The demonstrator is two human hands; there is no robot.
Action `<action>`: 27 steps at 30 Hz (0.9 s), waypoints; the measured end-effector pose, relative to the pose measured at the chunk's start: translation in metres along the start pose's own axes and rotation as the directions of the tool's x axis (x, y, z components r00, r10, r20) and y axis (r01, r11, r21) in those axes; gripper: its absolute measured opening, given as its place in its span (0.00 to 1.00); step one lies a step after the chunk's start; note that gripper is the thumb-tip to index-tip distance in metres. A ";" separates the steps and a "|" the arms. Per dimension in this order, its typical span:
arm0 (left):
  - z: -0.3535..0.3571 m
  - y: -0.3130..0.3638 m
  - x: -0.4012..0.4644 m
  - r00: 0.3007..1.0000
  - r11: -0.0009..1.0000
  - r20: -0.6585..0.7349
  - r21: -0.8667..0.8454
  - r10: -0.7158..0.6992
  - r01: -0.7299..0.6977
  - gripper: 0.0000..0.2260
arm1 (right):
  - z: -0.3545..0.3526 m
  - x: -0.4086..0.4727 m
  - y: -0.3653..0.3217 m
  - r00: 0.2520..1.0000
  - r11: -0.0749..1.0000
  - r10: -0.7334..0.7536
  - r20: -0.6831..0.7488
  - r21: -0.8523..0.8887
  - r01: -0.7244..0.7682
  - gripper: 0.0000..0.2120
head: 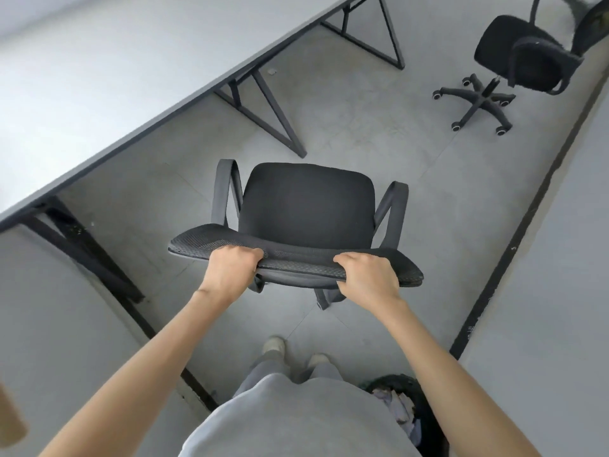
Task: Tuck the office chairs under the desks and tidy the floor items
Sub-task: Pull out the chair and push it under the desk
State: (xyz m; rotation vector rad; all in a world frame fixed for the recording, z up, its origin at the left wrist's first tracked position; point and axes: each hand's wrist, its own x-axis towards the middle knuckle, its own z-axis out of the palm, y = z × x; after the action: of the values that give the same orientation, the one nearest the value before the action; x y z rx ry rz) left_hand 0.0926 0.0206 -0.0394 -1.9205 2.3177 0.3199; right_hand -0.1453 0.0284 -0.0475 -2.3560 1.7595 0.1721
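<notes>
A black office chair [306, 202] with two grey armrests stands in the aisle right in front of me, its seat facing away. My left hand [230, 270] grips the top edge of its mesh backrest on the left. My right hand [367, 275] grips the same edge on the right. The long grey desk [99, 77] runs diagonally along the left, with black metal legs beneath it. The chair stands apart from the desk, to the right of its edge. A second black office chair [524, 57] on a five-wheel base stands at the far right.
A black mesh wastebasket [408, 410] with crumpled paper sits by my right leg. Another grey desk [560, 258] edges the aisle on the right. A small pale scrap [271, 71] lies on the floor under the left desk. My feet [293, 352] stand behind the chair.
</notes>
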 end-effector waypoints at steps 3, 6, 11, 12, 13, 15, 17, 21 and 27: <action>-0.006 -0.004 0.000 0.993 0.993 0.047 0.045 -0.107 0.105 0.09 | -0.013 0.036 0.005 0.992 0.992 -0.123 0.000 -0.028 0.123 0.16; 0.001 -0.025 0.000 0.993 0.996 -0.101 -0.070 -0.065 0.058 0.11 | -0.025 0.077 0.007 0.963 0.962 -0.269 -0.013 -0.051 0.268 0.18; 0.015 -0.073 -0.017 0.935 0.995 -0.341 -0.055 -0.093 0.079 0.27 | -0.039 0.144 0.005 0.847 0.850 -0.525 -0.082 -0.111 0.516 0.25; 0.019 -0.078 -0.019 0.928 0.992 -0.351 -0.044 -0.123 0.114 0.28 | -0.037 0.153 0.004 0.822 0.830 -0.556 -0.128 -0.136 0.541 0.26; 0.022 -0.080 -0.020 0.920 0.987 -0.359 -0.035 -0.160 0.158 0.29 | -0.034 0.160 0.003 0.793 0.817 -0.576 -0.197 -0.143 0.558 0.24; 0.025 -0.082 -0.017 0.895 0.971 -0.380 -0.042 -0.234 0.236 0.28 | -0.024 0.173 0.001 0.713 0.782 -0.615 -0.337 -0.145 0.606 0.18; 0.023 -0.087 -0.013 0.867 0.953 -0.401 -0.063 -0.296 0.296 0.24 | -0.020 0.191 -0.008 0.673 0.758 -0.634 -0.381 -0.135 0.637 0.21; 0.016 -0.103 -0.007 0.819 0.916 -0.422 -0.082 -0.390 0.393 0.26 | -0.026 0.239 -0.033 0.619 0.697 -0.691 -0.373 -0.118 0.707 0.17; 0.006 -0.132 0.012 0.754 0.847 -0.408 -0.108 -0.515 0.520 0.25 | -0.035 0.310 -0.075 0.551 0.602 -0.773 -0.316 -0.086 0.794 0.18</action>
State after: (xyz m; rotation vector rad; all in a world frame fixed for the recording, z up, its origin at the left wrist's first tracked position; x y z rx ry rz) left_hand 0.2190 -0.0129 -0.0594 -2.7364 1.8326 -0.1938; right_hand 0.0145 -0.2491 -0.0714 -2.9724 0.5712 -0.4336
